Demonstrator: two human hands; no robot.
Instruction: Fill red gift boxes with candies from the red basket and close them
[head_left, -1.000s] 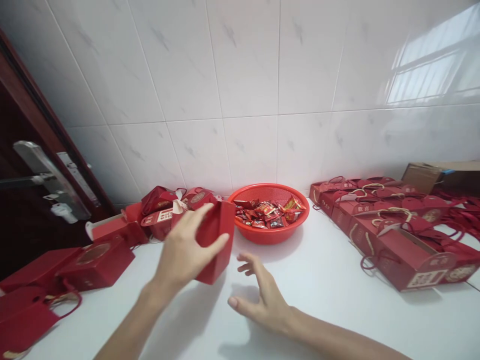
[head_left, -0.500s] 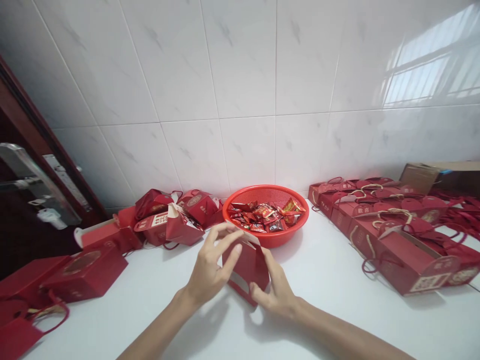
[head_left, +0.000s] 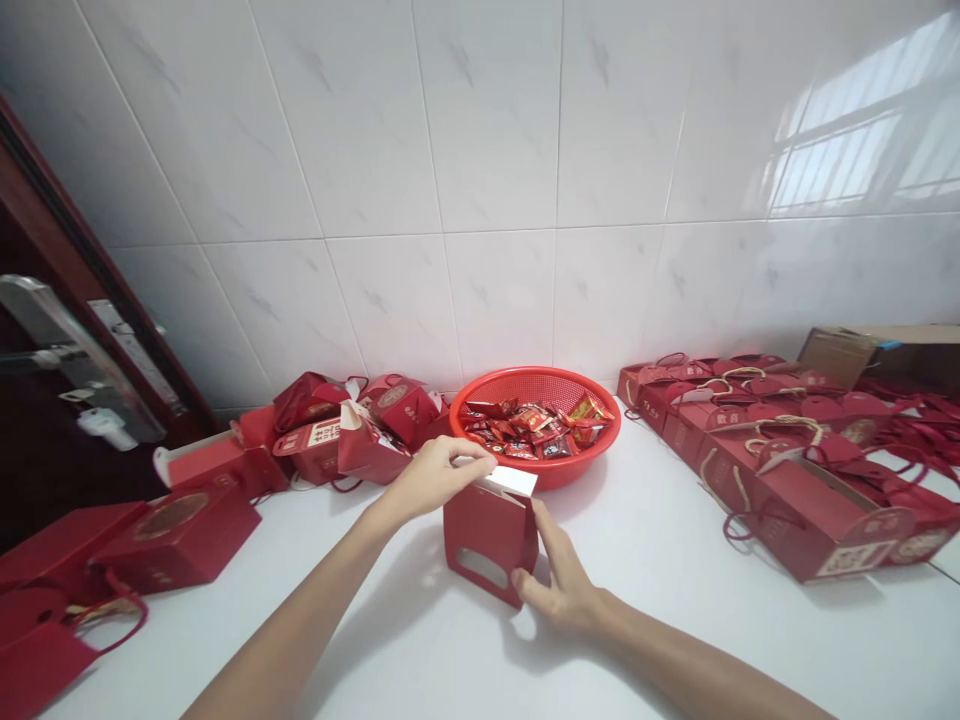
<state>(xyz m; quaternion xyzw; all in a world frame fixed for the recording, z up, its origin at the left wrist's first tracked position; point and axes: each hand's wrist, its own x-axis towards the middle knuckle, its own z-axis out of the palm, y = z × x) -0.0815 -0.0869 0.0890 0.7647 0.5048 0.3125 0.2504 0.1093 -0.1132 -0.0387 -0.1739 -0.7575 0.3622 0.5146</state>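
A red paper box (head_left: 486, 535) stands on the white table in front of the basket, a slot cut low in its near side and pale flaps at its top. My right hand (head_left: 559, 580) grips the box's right side, thumb at the front. At the top left edge is my left hand (head_left: 442, 470), its fingers pressed together on a flap; the fingertips are partly hidden. Just behind, an orange-red plastic basket (head_left: 536, 475) holds several wrapped sweets (head_left: 536, 425).
Red boxes (head_left: 180, 535) lie at the left, with more (head_left: 382, 440) near the wall. Rows of boxes with cord handles (head_left: 810, 510) fill the right side. A brown carton (head_left: 840, 355) sits at the far right. A door handle (head_left: 45, 315) is at the left.
My left hand has moved up and back to the box's top edge. The box now stands more upright, and its pale top flap shows more. My right hand still holds its side.
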